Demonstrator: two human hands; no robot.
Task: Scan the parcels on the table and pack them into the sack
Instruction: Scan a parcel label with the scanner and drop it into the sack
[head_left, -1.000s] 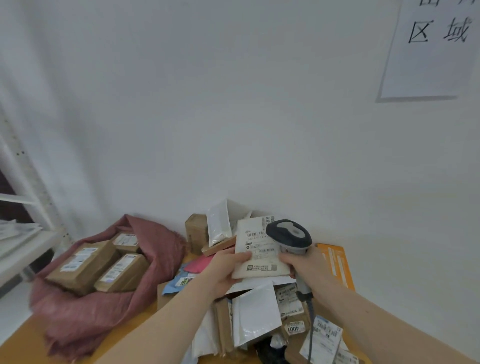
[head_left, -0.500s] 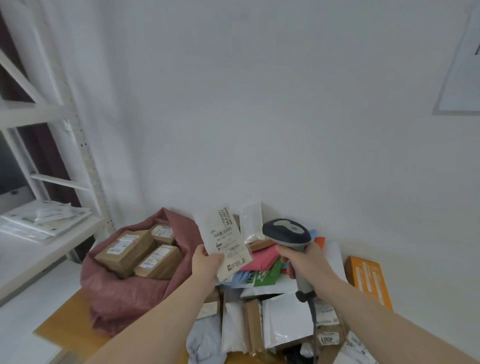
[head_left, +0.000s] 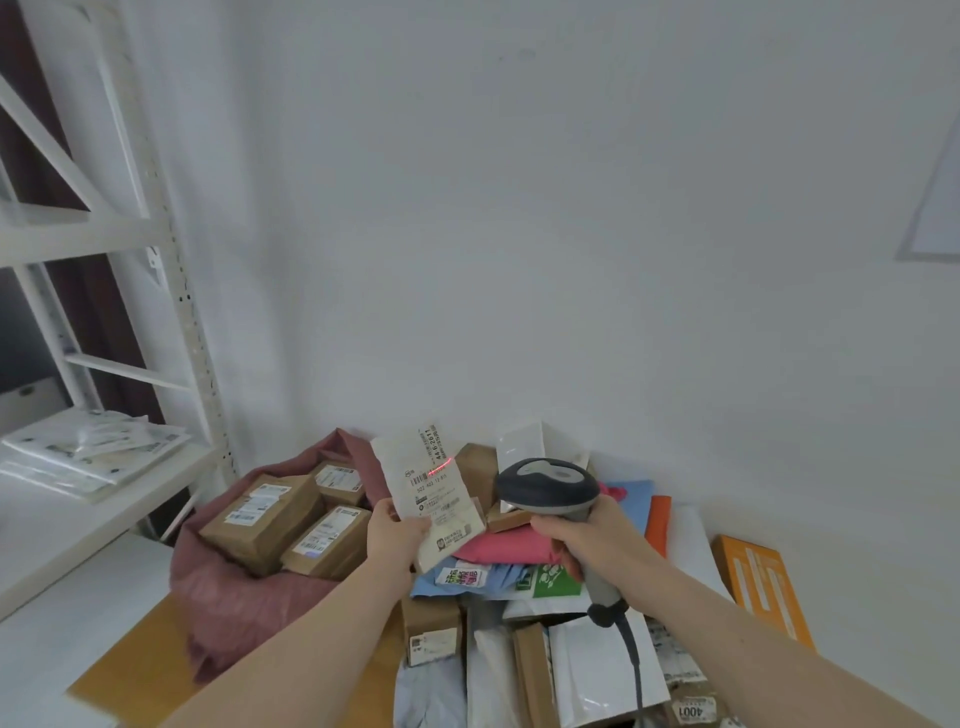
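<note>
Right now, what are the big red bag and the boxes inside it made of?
The dusky red sack looks like soft matte woven cloth or plastic weave: it slumps and folds. The brown labelled boxes look like plain cardboard: dull brown, sharp edges, white paper stickers.

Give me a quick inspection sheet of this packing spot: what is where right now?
Surface: tan table, largely covered.
Job's things: white parcel held up, red scan line on its label; maroon sack open, three brown boxes inside.
Clutter: heap of mailers and boxes, including a pink mailer and an orange box.
Hands: left hand pinches the parcel; right hand grips the scanner.
Cables: scanner cable hangs over the heap.
Surroundings: white wall, white shelving on the left.
</note>
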